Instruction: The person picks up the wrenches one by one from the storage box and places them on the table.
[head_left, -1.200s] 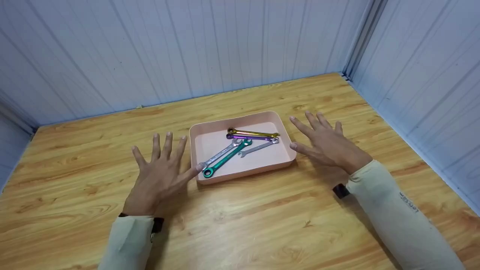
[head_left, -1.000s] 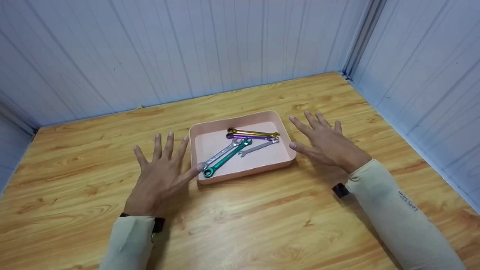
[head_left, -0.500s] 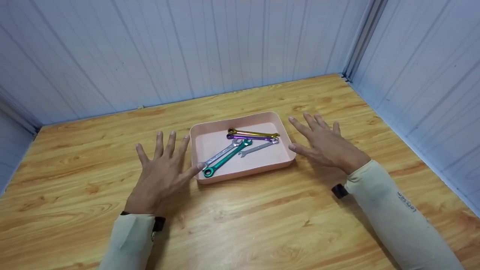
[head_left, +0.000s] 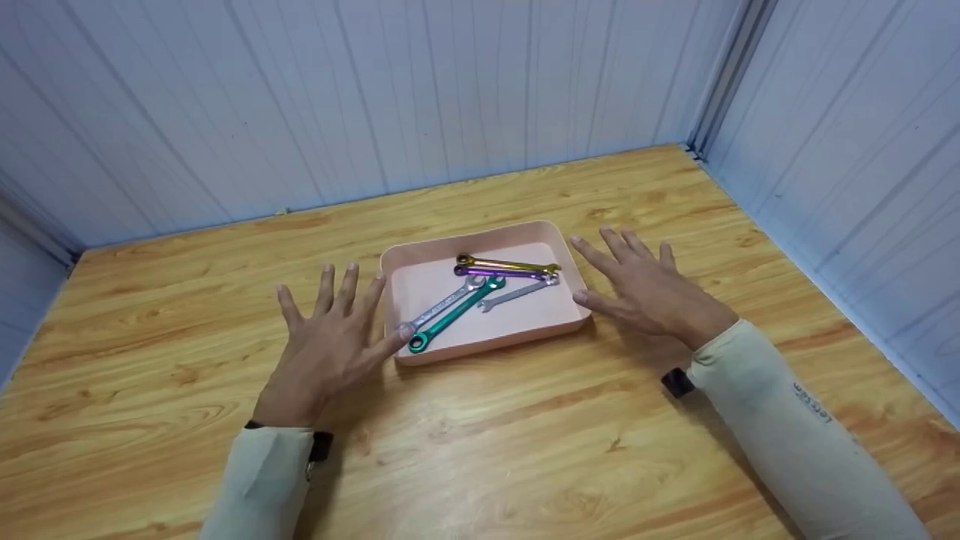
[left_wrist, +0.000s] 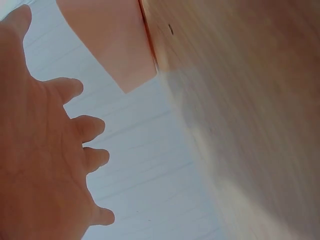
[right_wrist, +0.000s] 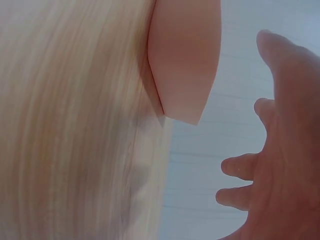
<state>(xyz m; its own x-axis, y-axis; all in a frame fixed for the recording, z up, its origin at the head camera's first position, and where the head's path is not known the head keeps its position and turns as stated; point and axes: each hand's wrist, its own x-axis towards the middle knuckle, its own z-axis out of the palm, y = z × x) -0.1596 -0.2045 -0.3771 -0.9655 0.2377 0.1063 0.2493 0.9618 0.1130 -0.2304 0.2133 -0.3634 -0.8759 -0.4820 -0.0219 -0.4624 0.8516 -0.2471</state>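
Observation:
A shallow pink tray (head_left: 510,330) stands on the table with several combination wrenches in it. A gold wrench (head_left: 510,265) and a purple wrench (head_left: 499,274) lie side by side at the back. A larger silver wrench (head_left: 444,304) and a green wrench (head_left: 457,313) slant across the left half. A small silver wrench (head_left: 517,293) lies to their right. My left hand (head_left: 322,352) is spread above the tray's left side, its thumb covering an end of the larger silver wrench from above. My right hand (head_left: 652,292) is spread beside the right wall. Neither hand holds anything.
The wooden table (head_left: 510,450) extends around the tray. A white panelled wall (head_left: 390,90) rises along the back, and another panelled wall (head_left: 847,150) stands on the right. Both wrist views show the tray's outer wall (left_wrist: 115,40) near the hands.
Both hands have drifted slightly inward toward the tray, the left to the right and the right to the left. Fingers stay spread. The tray and wrenches keep their places.

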